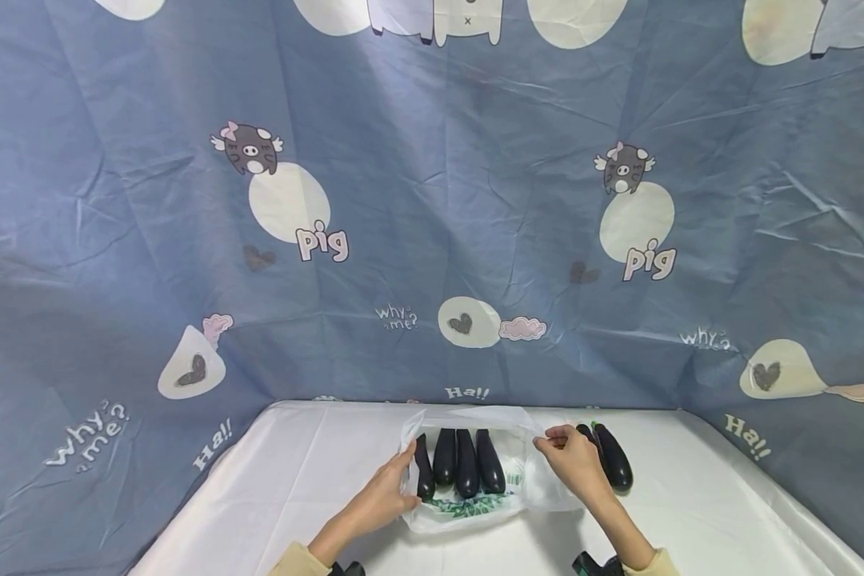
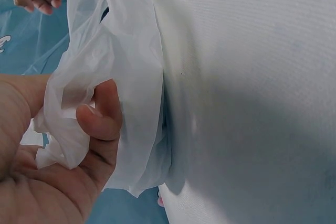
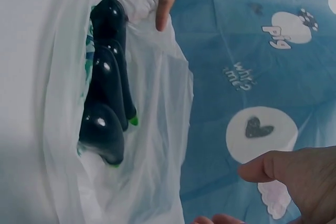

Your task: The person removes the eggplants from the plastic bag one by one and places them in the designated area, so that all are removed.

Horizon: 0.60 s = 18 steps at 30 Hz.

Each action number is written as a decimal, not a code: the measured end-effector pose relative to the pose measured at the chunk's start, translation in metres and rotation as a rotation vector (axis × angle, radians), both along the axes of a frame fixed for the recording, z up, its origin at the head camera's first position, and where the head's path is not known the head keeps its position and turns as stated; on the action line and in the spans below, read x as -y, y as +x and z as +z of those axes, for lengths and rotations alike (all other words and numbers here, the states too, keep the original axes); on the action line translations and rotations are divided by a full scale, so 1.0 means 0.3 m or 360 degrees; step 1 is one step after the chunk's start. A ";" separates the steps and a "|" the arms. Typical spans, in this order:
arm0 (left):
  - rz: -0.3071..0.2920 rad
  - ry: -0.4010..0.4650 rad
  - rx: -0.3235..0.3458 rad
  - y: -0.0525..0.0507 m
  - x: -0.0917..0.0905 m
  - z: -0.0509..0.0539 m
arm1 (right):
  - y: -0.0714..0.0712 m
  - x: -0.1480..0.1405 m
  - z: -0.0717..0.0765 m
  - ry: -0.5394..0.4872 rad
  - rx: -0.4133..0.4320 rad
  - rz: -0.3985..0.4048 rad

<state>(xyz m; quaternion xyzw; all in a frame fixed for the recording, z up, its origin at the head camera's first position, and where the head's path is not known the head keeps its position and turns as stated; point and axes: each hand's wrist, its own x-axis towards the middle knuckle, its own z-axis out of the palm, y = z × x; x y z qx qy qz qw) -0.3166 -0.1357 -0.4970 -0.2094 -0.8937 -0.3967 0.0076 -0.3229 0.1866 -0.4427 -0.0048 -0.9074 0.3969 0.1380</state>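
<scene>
Between left fingers (image 2: 107, 103) gripping it and right fingers (image 1: 560, 436) parted, empty, sits the white bag (image 1: 464, 523).

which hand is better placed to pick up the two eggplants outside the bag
Probably the right hand. It is close to those eggplants and appears to hold nothing in the wrist views. The left hand holds the opposite side of the bag, farther from them.

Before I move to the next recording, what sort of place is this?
Probably a makeshift filming booth, though I can't be sure: a cartoon-print cloth hangs behind and at both sides of a white-covered table, on which eggplants lie in a plastic bag.
</scene>
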 end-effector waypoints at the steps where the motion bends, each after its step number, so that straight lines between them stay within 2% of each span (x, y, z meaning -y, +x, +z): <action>1: 0.0001 -0.0001 0.0002 0.000 0.000 0.001 | 0.001 0.004 -0.001 0.0000 0.0003 0.0005; 10: -0.0002 0.0018 0.0018 -0.002 0.000 0.012 | -0.003 0.042 -0.013 -0.0014 0.0035 0.0022; 18: 0.0010 0.0001 0.0014 -0.002 0.000 0.002 | -0.003 0.057 -0.041 -0.0021 0.0031 0.0052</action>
